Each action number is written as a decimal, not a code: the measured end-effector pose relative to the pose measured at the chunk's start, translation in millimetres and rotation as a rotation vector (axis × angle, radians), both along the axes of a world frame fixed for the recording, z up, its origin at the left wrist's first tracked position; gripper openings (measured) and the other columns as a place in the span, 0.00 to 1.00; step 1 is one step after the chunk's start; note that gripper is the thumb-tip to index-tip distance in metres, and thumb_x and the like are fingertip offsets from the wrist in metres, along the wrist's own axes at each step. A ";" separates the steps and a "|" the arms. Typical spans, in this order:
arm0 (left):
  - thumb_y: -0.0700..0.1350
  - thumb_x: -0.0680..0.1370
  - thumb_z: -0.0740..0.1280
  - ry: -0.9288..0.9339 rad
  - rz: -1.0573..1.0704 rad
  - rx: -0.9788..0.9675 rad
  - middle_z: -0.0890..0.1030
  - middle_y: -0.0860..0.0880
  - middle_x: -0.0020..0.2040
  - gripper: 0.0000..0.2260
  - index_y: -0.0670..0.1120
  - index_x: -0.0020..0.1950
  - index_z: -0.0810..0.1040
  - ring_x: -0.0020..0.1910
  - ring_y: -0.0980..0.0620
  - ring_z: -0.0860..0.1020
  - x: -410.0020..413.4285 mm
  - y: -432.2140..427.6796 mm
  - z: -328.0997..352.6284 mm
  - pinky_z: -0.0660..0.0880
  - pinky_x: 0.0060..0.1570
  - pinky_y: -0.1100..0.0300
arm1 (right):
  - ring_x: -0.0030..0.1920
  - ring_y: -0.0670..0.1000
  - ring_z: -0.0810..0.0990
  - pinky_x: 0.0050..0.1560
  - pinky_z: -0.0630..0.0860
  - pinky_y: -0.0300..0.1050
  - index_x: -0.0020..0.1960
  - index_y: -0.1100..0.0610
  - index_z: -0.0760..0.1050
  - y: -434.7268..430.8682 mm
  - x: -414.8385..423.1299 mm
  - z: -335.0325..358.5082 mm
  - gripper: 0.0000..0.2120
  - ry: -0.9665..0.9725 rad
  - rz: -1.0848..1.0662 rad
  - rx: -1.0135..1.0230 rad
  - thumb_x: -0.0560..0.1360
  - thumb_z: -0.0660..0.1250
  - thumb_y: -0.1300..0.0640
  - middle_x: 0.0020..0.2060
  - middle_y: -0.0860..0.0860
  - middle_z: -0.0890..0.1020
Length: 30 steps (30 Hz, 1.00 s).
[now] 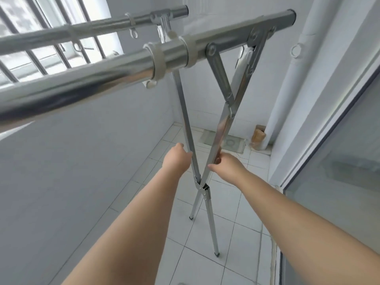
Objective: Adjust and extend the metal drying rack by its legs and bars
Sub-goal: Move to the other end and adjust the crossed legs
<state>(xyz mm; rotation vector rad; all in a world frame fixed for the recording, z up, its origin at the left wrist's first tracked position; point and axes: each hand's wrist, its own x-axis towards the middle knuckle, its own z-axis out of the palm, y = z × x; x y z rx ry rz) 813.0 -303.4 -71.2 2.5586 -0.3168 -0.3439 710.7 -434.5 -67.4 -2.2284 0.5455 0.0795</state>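
No brand, label or writing readable anywhere. Up close, a thick polished chrome top bar (pixel 82 83), round and mirror-bright, banded by two whitish plastic collars (pixel 158 58) with a hook loop hanging underneath. Behind it, a thinner silver rear bar (pixel 92 27) with its own pale plastic ring clip. Below, flat-sided shiny steel crossed legs (pixel 205 153) of the metal drying rack, forming an X, pinned at a small hinge bracket (pixel 204 189), ending in dark rubber-tipped feet on the white square-tiled floor (pixel 226 223). Left hand (pixel 176 159) wrapped onto the left-leaning leg just above the crossing, grip clamped on the strip. Right hand (pixel 224 165) closed on the other leg at about the same height, fingers curled round its far edge. Bare forearms reaching in from below. Smooth white wall at left, barred window (pixel 41 54) beyond, frosted glass sliding door (pixel 339 182) at right, white pipe (pixel 287 79) in the corner.
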 end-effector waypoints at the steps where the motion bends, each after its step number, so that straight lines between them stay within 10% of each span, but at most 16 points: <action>1: 0.49 0.79 0.58 0.015 0.017 -0.028 0.74 0.45 0.67 0.23 0.45 0.73 0.62 0.61 0.45 0.75 8.7 -6.5 1.8 0.69 0.48 0.57 | 0.41 0.52 0.78 0.37 0.69 0.44 0.48 0.55 0.76 -2.7 4.7 -3.2 0.07 0.011 0.000 0.006 0.73 0.66 0.53 0.39 0.50 0.80; 10: 0.47 0.78 0.61 0.038 0.096 -0.214 0.74 0.55 0.35 0.09 0.46 0.55 0.74 0.35 0.51 0.73 50.4 -34.8 -4.4 0.65 0.31 0.59 | 0.42 0.54 0.80 0.40 0.75 0.47 0.41 0.54 0.78 -8.1 29.2 -22.6 0.04 0.093 -0.026 0.038 0.69 0.67 0.54 0.37 0.51 0.81; 20: 0.45 0.78 0.61 -0.013 0.072 -0.222 0.72 0.54 0.32 0.03 0.48 0.45 0.71 0.35 0.49 0.72 123.2 -9.5 5.8 0.64 0.31 0.59 | 0.41 0.54 0.78 0.42 0.73 0.46 0.34 0.52 0.74 9.4 104.9 -7.3 0.05 0.065 -0.029 0.050 0.67 0.67 0.56 0.36 0.50 0.80; 30: 0.45 0.77 0.61 -0.035 0.106 -0.262 0.72 0.52 0.32 0.04 0.47 0.43 0.71 0.38 0.44 0.73 218.6 23.5 15.1 0.66 0.35 0.58 | 0.46 0.53 0.80 0.41 0.73 0.42 0.48 0.55 0.80 37.2 204.0 1.8 0.09 0.013 -0.055 0.096 0.68 0.70 0.57 0.44 0.51 0.84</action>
